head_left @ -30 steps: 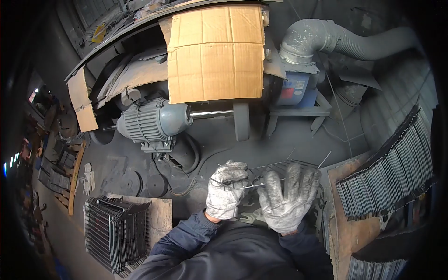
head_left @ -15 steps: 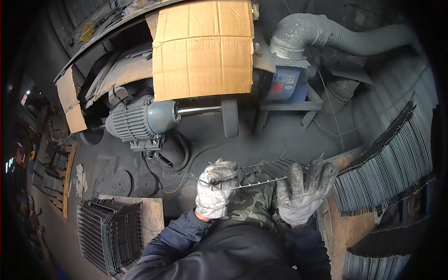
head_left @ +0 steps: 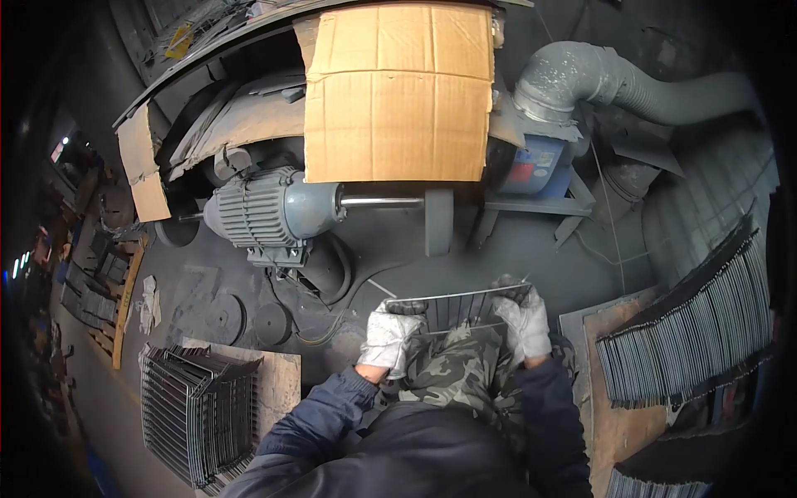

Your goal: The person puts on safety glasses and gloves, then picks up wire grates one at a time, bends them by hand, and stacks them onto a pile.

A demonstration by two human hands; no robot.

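Observation:
A thin wire rack (head_left: 462, 309) with a long edge rod and several cross wires is held above my lap. My left hand (head_left: 388, 339), in a pale, dirty work glove, is closed on its left end. My right hand (head_left: 523, 322), gloved the same way, grips the right end. Beyond the rack stands a grinding wheel (head_left: 438, 222) on the shaft of a grey motor (head_left: 278, 212); a gap separates the rack from the wheel. My fingertips are partly hidden behind the wire.
A stack of wire racks (head_left: 199, 415) stands on a board at left. More racks (head_left: 689, 324) are packed in a row on a wooden bench (head_left: 610, 365) at right. A cardboard sheet (head_left: 398, 100) hangs over the machine. A thick duct (head_left: 573, 79) runs behind.
My right hand has gone from open fingers beside the rack to gripping its right end. The rack has turned, its long rod now on the far side. The view has shifted slightly.

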